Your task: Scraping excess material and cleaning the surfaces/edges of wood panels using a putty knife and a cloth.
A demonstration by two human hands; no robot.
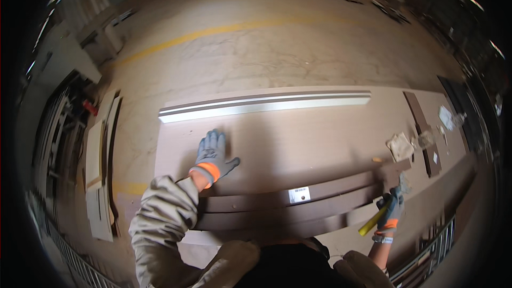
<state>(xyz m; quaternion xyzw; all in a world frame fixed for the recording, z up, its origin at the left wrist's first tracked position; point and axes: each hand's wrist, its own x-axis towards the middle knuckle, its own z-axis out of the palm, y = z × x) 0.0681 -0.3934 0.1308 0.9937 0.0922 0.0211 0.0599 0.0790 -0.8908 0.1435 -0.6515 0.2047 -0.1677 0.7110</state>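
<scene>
My left hand (212, 154), in a grey glove with an orange cuff, rests flat on a wide light-brown board (320, 138), its fingers spread. My right hand (392, 208), gloved the same way, is closed round a yellow-handled tool (372, 224) near the board's right front; the tool's kind does not show clearly. Close to me, dark brown strips (341, 189) lie along the board's near edge. A white label (299, 195) sits on them. Along the far edge runs a long brown-and-white strip (266, 105).
At the right, a dark brown plank (424, 138) lies across the board, beside a crumpled pale cloth (400, 146) and clear plastic (450, 118). Panels (98, 165) lean at the left, near racks. A metal rail frame (432, 256) stands at lower right. A yellow line (202, 33) crosses the floor.
</scene>
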